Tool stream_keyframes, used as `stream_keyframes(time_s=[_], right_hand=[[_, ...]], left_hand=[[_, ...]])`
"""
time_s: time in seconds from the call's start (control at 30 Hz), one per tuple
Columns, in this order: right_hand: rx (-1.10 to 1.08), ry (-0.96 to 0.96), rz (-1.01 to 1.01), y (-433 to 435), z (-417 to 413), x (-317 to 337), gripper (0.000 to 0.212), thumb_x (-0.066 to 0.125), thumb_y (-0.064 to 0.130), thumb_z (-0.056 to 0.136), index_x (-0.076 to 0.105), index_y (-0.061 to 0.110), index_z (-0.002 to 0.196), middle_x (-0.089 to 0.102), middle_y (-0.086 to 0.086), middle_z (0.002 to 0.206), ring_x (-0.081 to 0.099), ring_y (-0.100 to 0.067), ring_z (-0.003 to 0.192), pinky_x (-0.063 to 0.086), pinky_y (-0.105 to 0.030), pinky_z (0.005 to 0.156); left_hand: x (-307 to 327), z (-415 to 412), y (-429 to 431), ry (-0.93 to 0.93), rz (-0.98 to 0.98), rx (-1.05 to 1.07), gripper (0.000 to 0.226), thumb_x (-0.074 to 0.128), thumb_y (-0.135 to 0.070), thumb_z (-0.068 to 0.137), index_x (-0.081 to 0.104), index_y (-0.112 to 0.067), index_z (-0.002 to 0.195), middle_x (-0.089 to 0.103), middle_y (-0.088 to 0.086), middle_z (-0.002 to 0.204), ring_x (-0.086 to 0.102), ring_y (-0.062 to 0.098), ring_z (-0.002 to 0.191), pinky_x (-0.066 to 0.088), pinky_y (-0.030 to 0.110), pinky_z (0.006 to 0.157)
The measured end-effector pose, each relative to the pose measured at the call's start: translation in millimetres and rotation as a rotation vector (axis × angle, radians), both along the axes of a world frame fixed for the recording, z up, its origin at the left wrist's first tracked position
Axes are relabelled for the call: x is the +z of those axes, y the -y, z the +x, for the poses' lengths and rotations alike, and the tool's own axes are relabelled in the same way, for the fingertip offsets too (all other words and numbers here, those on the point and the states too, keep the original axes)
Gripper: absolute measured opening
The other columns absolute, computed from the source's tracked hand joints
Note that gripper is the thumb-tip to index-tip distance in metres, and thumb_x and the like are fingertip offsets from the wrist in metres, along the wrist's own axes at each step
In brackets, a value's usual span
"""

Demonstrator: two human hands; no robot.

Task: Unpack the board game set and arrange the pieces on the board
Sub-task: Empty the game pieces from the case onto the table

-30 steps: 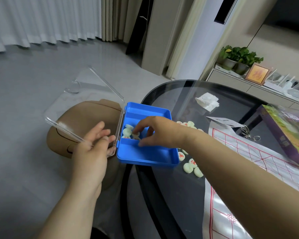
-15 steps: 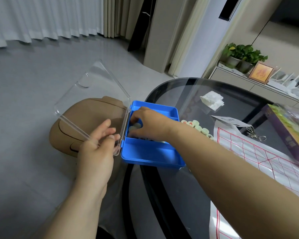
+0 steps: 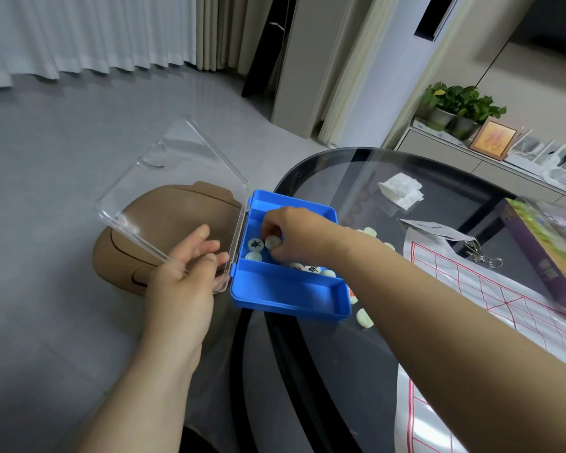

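Head view.

- Blue box (image 3: 288,289) sits at the rim of the glass counter (image 3: 307,371), its near end hanging over the edge. The clear lid (image 3: 174,178) is swung open to the left, above a brown stool (image 3: 177,207).
- Left hand (image 3: 180,289): fingers nearly straight and lightly spread against the lid's near corner, bracing it. Cannot tell if the thumb pinches the edge.
- Right hand (image 3: 294,237): reaches into the box's middle compartment, fingers curled narrow, pinching one pale round piece (image 3: 272,241).
- Two more discs (image 3: 254,253) lie just beside it, others further right in the same compartment. The near compartment looks empty.
- Loose pieces (image 3: 364,318) lie on the counter right of the box, partly hidden by the forearm.
- Board sheet (image 3: 490,289), white with a red grid, lies well right of the box with no pieces on it in view.

Step, as I judge it: unpacking, the box part emptied, arranging not yet begun. The next move calls for lifting the pinched disc clear of the divider wall and setting it on the counter or board, with the lid held steady. The overhanging box could tip if pressed at its near end.

Writing:
- One disc in the box carries a black Chinese character, others red ones. Too small to read with confidence.
- Paper slip (image 3: 428,228) shows print, illegible.
- Purple box (image 3: 543,250) at right has lettering, blurred.
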State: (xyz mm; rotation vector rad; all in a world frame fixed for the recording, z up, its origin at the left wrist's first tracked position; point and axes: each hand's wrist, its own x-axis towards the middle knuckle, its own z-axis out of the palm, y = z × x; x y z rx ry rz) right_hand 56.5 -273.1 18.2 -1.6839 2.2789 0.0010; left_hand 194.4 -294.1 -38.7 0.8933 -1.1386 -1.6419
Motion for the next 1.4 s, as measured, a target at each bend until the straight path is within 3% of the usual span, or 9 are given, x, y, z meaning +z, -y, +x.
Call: stream_keyframes(time_s=[0.17, 0.3, 0.37, 0.47, 0.63, 0.8, 1.1, 1.3, 1.4], right_hand=[[-0.008, 0.032, -0.039, -2.3, -3.3, -0.8, 0.025, 0.052, 0.01, 0.086, 0.058, 0.011, 0.11, 0.059, -0.004, 0.108, 0.046, -0.015, 0.085, 0.041, -0.025, 0.073], [-0.112, 0.192, -0.283, -16.3, -15.2, 7.1, 0.018, 0.052, 0.011, 0.087, 0.062, 0.013, 0.101, 0.051, 0.012, 0.069, 0.05, -0.002, 0.056, 0.037, -0.005, 0.051], [-0.186, 0.229, -0.425, -23.9, -27.5, 16.2, 0.016, 0.053, 0.009, 0.085, 0.063, 0.013, 0.097, 0.047, 0.017, 0.06, 0.049, 0.002, 0.046, 0.037, -0.003, 0.044], [-0.272, 0.148, -0.474, -37.1, -53.1, 24.1, 0.02, 0.054, 0.006, 0.085, 0.062, 0.012, 0.102, 0.052, 0.009, 0.071, 0.048, -0.002, 0.056, 0.038, -0.003, 0.046], [-0.436, 0.083, -0.386, -54.9, -84.7, 5.9, 0.024, 0.053, 0.006, 0.087, 0.06, 0.007, 0.109, 0.055, -0.002, 0.096, 0.052, -0.013, 0.082, 0.044, -0.02, 0.076], [-0.456, 0.087, -0.436, -41.7, -87.6, -10.8, 0.022, 0.05, 0.009, 0.088, 0.061, 0.01, 0.106, 0.063, -0.005, 0.089, 0.054, -0.013, 0.076, 0.044, -0.023, 0.073], [-0.512, 0.046, -0.445, -40.1, -102.2, -17.5, 0.025, 0.053, 0.012, 0.089, 0.061, 0.011, 0.112, 0.064, -0.006, 0.111, 0.051, -0.012, 0.083, 0.038, -0.023, 0.073], [-0.577, 0.057, -0.359, -46.7, -110.4, -16.9, 0.035, 0.059, 0.013, 0.086, 0.056, 0.01, 0.121, 0.06, -0.006, 0.12, 0.056, -0.021, 0.105, 0.037, -0.022, 0.078], [-0.501, 0.054, -0.46, -47.3, -99.1, -5.8, 0.033, 0.059, 0.013, 0.086, 0.057, 0.01, 0.119, 0.061, -0.006, 0.119, 0.052, -0.015, 0.089, 0.034, -0.017, 0.072]], left_hand=[[0.6, 0.2, 0.1, 0.005, 0.001, 0.005, 0.036, 0.039, 0.0, 0.093, 0.048, -0.029, 0.112, 0.055, -0.009, 0.087, 0.057, 0.004, 0.08, 0.051, 0.008, 0.059], [0.9, 1.7, 1.2, -0.002, 0.006, 0.019, 0.036, 0.04, 0.0, 0.093, 0.049, -0.026, 0.115, 0.056, -0.008, 0.088, 0.057, 0.005, 0.082, 0.045, 0.019, 0.067], [0.9, 2.5, 2.4, -0.005, 0.014, 0.03, 0.035, 0.04, 0.0, 0.093, 0.05, -0.025, 0.114, 0.055, -0.008, 0.087, 0.057, 0.006, 0.081, 0.05, 0.017, 0.063], [0.2, 3.8, 4.6, -0.02, 0.026, 0.043, 0.033, 0.041, 0.0, 0.093, 0.05, -0.026, 0.111, 0.056, -0.008, 0.086, 0.057, 0.006, 0.08, 0.05, 0.008, 0.059], [-1.0, 4.0, 5.5, -0.026, 0.018, 0.048, 0.034, 0.04, 0.0, 0.093, 0.049, -0.023, 0.116, 0.056, -0.008, 0.087, 0.057, 0.006, 0.08, 0.05, 0.008, 0.057], [-1.7, 3.6, 5.9, -0.038, 0.019, 0.047, 0.035, 0.039, 0.001, 0.093, 0.05, -0.023, 0.116, 0.056, -0.008, 0.088, 0.058, 0.006, 0.083, 0.049, 0.008, 0.059], [-2.4, 4.2, 5.5, -0.039, 0.01, 0.045, 0.032, 0.04, -0.002, 0.093, 0.05, -0.024, 0.115, 0.056, -0.008, 0.088, 0.058, 0.006, 0.084, 0.049, 0.005, 0.055], [-3.7, 4.1, 6.1, -0.034, 0.009, 0.039, 0.033, 0.041, -0.002, 0.093, 0.05, -0.024, 0.116, 0.057, -0.008, 0.09, 0.059, 0.007, 0.086, 0.05, 0.008, 0.061], [-2.1, 3.0, 4.5, -0.036, 0.005, 0.042, 0.033, 0.041, -0.003, 0.093, 0.048, -0.028, 0.114, 0.056, -0.009, 0.088, 0.058, 0.006, 0.083, 0.05, 0.009, 0.061]])
